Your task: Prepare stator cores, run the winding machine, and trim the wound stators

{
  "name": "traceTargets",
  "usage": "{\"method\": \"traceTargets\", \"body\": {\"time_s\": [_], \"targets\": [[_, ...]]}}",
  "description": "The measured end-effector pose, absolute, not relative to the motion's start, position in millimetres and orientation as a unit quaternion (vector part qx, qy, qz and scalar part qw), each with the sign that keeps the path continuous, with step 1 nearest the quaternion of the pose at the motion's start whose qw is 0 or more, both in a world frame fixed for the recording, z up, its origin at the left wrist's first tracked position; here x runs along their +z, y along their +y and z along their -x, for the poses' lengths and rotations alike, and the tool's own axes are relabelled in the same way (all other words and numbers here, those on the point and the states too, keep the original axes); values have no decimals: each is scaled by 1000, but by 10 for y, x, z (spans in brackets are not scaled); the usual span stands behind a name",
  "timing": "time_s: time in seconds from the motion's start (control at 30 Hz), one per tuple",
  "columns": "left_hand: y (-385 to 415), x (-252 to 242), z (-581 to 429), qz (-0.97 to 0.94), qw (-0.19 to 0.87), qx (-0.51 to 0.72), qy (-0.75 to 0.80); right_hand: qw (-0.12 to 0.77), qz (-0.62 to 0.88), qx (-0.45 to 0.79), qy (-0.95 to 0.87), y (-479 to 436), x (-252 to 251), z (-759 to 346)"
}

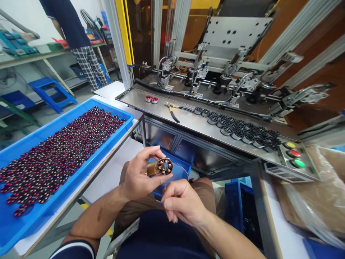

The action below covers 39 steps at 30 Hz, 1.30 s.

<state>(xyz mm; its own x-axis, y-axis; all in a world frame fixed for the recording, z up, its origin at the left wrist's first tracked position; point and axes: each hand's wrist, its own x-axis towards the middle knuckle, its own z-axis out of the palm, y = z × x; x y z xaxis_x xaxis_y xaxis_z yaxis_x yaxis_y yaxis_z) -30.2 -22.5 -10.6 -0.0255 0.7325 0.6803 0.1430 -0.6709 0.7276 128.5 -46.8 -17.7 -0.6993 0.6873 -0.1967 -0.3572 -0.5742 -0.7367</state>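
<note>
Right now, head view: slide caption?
Left hand pinches a copper-wound stator, right hand closed just below, beside a blue tray of stators.

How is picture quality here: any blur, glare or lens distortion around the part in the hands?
Head view: light is bright and even, without hard shadows; the wound ring in the left hand is fairly sharp; the steel shelf shows soft glare; the right edge smears, blurring the plastic bag; the wide lens tilts the aluminium posts and stretches the blue tray.
</note>
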Motion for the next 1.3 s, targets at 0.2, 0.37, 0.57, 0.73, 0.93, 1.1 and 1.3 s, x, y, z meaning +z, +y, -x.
{"method": "traceTargets", "body": {"time_s": [0.2, 0.37, 0.57, 0.73, 0.93, 1.1, 1.3], "targets": [[-269, -54, 336, -641, 338, 619, 303, 253, 239, 831, -435, -194, -88, -1649], [-345, -67, 292, -655, 397, 582, 274, 355, 297, 758, -459, -118, 197, -1651], [-361, -124, 178, -592, 467, 600, 267, 365, 318, 739, -468, -243, 162, -1539], [-348, -110, 209, -572, 495, 599, 264, 265, 312, 715, -567, -206, 61, -1731], [-373, -99, 273, -665, 384, 579, 273, 358, 361, 564, -650, -124, 183, -1892], [-407, -103, 225, -701, 356, 556, 269, 439, 343, 547, -624, -208, 271, -1693], [-419, -48, 224, -578, 535, 544, 288, 508, 352, 525, -584, -325, 123, -1577]]}}
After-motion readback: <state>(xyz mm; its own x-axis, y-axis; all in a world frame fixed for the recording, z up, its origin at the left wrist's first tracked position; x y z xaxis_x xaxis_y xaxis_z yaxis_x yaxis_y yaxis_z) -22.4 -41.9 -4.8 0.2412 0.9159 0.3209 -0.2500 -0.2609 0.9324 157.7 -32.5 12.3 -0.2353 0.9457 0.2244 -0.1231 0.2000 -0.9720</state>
